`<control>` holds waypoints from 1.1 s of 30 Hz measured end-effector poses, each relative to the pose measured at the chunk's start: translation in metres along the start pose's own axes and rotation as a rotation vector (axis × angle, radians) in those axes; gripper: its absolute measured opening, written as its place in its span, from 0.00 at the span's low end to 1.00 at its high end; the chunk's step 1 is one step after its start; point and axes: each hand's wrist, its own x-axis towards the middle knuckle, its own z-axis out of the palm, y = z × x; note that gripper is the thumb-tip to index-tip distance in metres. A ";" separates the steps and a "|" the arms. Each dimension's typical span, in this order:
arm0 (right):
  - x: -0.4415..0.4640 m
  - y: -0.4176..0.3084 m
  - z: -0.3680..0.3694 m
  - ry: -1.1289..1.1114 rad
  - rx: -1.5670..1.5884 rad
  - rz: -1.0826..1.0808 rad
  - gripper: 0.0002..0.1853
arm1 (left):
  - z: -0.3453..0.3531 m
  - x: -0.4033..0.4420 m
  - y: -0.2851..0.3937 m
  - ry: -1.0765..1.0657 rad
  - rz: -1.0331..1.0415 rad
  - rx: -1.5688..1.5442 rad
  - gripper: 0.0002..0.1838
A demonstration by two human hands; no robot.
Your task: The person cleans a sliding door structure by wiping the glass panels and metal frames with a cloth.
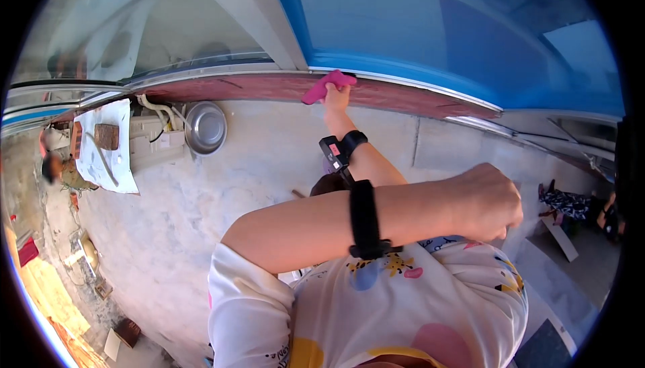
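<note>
My right hand (337, 98) reaches forward to the ledge below the blue-framed window. A pink cloth (321, 88) is gripped in its fingers and lies against the reddish ledge (396, 93) along the lower window frame. In front of my chest, my left forearm crosses over to the right and covers part of my right arm. My left hand (489, 200) is closed in a fist, with its back toward me and its palm side hidden; nothing sticks out of it. Both wrists wear black straps, and a small black device (334, 153) sits at the right one.
Blue-framed glass (403, 25) rises ahead. To the left are a metal basin (205, 128), a white board (107, 149) with a brown block, and pipes. Concrete floor (168, 233) spreads below. A person in patterned clothing (571, 203) is at the far right, near a leaning panel.
</note>
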 end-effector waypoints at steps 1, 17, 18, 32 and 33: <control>-0.005 0.000 0.014 -0.042 -0.002 0.083 0.20 | -0.017 -0.014 -0.004 0.008 -0.102 0.029 0.07; 0.029 -0.144 -0.204 0.044 0.198 0.157 0.12 | -0.033 -0.372 0.021 0.878 -1.439 -0.055 0.14; 0.027 -0.139 -0.199 0.092 0.181 0.129 0.11 | -0.029 -0.371 0.020 0.883 -1.464 -0.073 0.14; 0.029 -0.166 -0.250 0.192 0.145 0.053 0.13 | -0.027 -0.282 -0.060 0.423 -1.212 -0.013 0.13; 0.031 -0.180 -0.278 0.240 0.102 0.039 0.12 | -0.025 -0.293 -0.060 0.442 -1.306 -0.015 0.13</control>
